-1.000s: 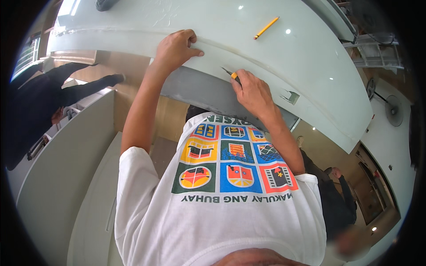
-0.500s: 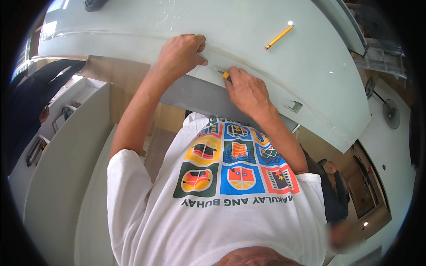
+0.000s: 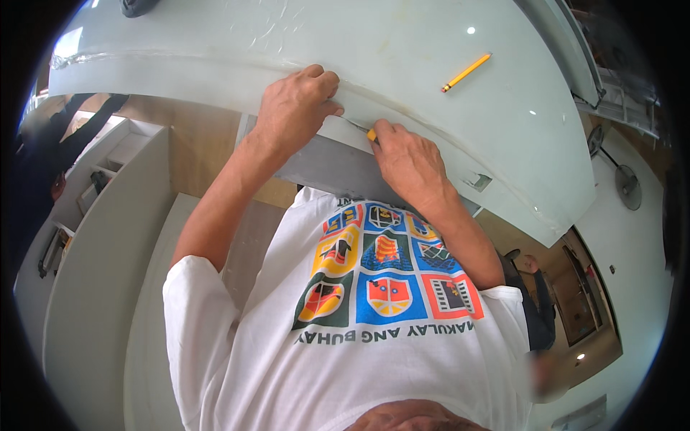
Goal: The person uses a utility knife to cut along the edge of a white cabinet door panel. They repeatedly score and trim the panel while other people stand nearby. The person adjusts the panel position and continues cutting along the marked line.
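A pale, glossy panel (image 3: 402, 50) spans the area in front of me, with a strip of clear film (image 3: 180, 59) running along it near its front edge. My left hand (image 3: 296, 109) is closed at that edge, fingers curled and thumb pressed in; whatever it pinches is hidden. In my right hand (image 3: 415, 164) is a utility knife (image 3: 372, 135) with a yellow end, most of its body covered by my fingers. Its thin blade points left along the edge, toward my left thumb. Below both hands sits a grey board (image 3: 338, 169), close to my shirt.
A yellow pencil (image 3: 466, 72) lies on the panel, right of my hands. Near the front edge is a small rectangular cutout (image 3: 480, 182). White cabinet compartments (image 3: 126, 147) stand at left beside a person in dark clothes (image 3: 36, 169); another person (image 3: 540, 302) is at right.
The whole view has shifted slightly. Both hands stay near the same stretch of edge with the same hold, and the blade shows a little more clearly.
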The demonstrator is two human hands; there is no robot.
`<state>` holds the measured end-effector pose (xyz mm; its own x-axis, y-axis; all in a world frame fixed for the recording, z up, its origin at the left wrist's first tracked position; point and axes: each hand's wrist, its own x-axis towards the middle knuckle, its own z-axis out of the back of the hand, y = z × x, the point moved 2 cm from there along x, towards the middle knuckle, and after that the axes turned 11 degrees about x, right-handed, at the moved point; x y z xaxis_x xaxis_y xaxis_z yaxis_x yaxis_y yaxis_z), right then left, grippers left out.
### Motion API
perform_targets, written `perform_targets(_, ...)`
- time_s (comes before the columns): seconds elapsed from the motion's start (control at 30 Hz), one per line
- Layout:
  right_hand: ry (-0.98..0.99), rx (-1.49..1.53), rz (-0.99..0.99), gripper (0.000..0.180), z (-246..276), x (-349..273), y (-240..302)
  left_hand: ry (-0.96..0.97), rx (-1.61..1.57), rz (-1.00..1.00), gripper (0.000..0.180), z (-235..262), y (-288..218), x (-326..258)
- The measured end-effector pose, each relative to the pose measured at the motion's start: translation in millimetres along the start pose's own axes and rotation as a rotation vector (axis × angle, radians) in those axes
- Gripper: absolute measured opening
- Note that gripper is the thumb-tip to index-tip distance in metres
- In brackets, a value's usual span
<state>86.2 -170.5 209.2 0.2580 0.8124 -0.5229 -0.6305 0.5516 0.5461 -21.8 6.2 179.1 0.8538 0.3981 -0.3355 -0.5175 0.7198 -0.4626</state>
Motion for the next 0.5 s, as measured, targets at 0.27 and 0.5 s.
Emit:
perform_targets(0.27,0.086,-0.100,0.019,0.012,1,0,1,0.062,-0.009,0.012,0.025,0,0,0)
perform_targets(0.5,0.113,0.072,0.030,0.018,11,5,-7,0.052,-0.015,0.012,0.026,1,-2,-3)
